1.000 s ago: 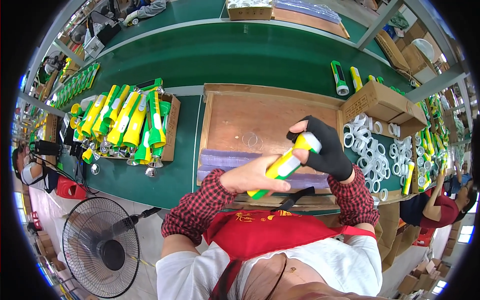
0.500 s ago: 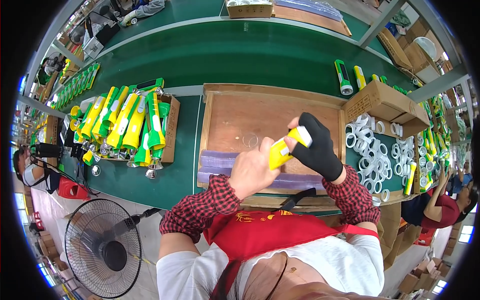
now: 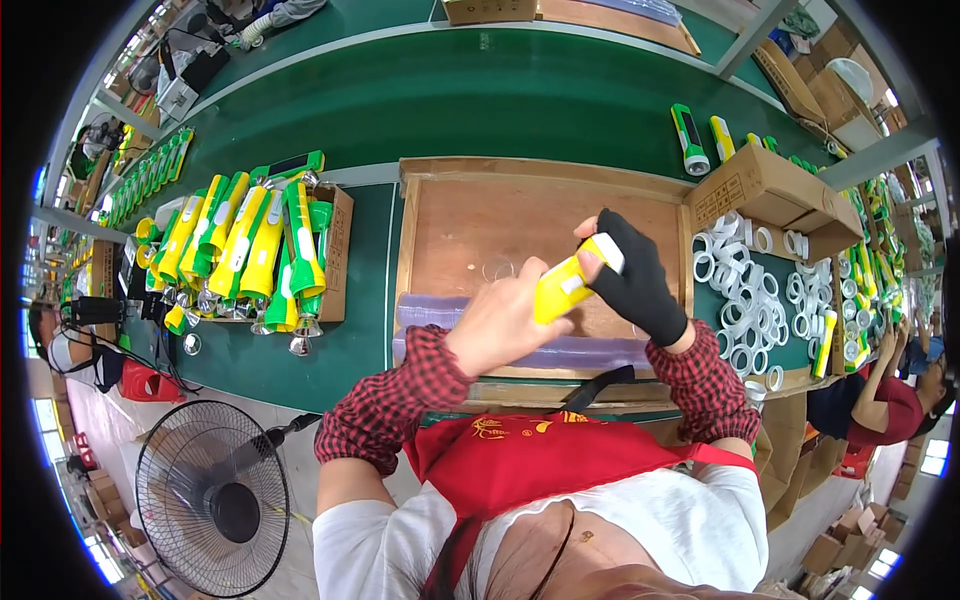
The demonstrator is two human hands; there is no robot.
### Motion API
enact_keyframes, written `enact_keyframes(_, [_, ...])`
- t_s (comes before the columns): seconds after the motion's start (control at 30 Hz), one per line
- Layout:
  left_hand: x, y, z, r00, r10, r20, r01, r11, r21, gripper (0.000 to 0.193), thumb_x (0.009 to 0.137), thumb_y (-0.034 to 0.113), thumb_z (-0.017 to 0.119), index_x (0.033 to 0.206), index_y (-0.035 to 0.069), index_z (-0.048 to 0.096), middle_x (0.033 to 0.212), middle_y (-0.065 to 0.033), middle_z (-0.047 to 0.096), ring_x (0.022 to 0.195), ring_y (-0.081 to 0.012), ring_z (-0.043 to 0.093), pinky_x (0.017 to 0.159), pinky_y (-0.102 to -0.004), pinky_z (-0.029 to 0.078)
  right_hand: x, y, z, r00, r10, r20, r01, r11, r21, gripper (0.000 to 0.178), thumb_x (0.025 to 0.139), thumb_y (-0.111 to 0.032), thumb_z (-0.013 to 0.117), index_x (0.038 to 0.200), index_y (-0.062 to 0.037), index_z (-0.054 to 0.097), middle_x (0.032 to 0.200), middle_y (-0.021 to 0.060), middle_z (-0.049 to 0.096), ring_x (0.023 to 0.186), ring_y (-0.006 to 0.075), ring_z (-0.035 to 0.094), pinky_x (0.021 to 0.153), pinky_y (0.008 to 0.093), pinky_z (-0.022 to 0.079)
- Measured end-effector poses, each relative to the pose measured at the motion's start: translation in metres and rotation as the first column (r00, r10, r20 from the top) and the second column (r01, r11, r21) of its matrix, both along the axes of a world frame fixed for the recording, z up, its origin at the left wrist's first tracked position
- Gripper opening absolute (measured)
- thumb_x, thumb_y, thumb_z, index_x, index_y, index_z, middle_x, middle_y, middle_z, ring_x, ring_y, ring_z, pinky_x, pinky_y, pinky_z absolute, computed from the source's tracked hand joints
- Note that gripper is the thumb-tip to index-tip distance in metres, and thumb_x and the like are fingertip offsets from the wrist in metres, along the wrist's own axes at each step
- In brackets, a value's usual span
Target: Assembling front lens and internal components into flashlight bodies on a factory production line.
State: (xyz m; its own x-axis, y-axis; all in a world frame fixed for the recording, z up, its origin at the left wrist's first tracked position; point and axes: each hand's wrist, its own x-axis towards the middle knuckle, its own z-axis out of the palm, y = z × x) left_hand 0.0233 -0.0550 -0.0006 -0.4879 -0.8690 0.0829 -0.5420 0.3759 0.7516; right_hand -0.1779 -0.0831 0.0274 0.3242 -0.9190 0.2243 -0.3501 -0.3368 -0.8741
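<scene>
A yellow and white flashlight [image 3: 562, 291] is held at a slant above the shallow wooden tray [image 3: 560, 165]. My right hand [image 3: 640, 288], in a black glove with bare fingertips, is closed around its upper end. Bare, my left hand [image 3: 502, 318] wraps the lower, wider end, so that end's face is hidden. On the tray's floor behind my left hand lies a thin clear disc [image 3: 497, 268]. Rolled purplish clear plastic [image 3: 425, 310] lies along the near side of the tray.
To the left, a carton [image 3: 338, 255] is heaped with green and yellow flashlights [image 3: 255, 235]. Many white rings [image 3: 745, 310] lie right of the tray, before an open cardboard box [image 3: 775, 195]. A fan [image 3: 215, 500] stands at lower left. Another person [image 3: 890, 400] works at far right.
The flashlight stays in both hands. My left hand has shifted slightly on its lower end, with a finger now stretched out below it. The whole view has moved a little.
</scene>
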Motion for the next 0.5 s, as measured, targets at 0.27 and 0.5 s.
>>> enact_keyframes(0.27, [-0.004,0.014,0.004,0.972,0.047,-0.231,0.015,0.966,0.259,0.041,0.085,0.023,0.071,0.114,0.000,0.053,0.091,-0.0088,0.064,0.077,-0.0206,0.065,0.070,-0.0337,0.053,-0.015,-0.002,0.030,0.941,0.091,0.325,-0.246,0.846,0.474,0.036,0.100,-0.036,0.046,0.111,-0.0031,0.056,0.094,0.0055,0.059,0.079,0.0147,0.058,0.071,0.0288,0.047])
enact_keyframes(0.5, [0.007,0.019,0.036,0.627,-0.002,-0.779,0.775,0.101,0.623,0.034,0.087,0.022,0.070,0.108,0.002,0.052,0.074,-0.0042,0.060,0.061,-0.0095,0.060,0.054,-0.0268,0.050,-0.013,0.018,0.043,0.887,0.458,0.054,-0.403,0.826,-0.394,0.045,0.101,-0.040,0.039,0.099,-0.0002,0.061,0.089,0.0137,0.064,0.079,0.0295,0.065,0.069,0.0351,0.052])
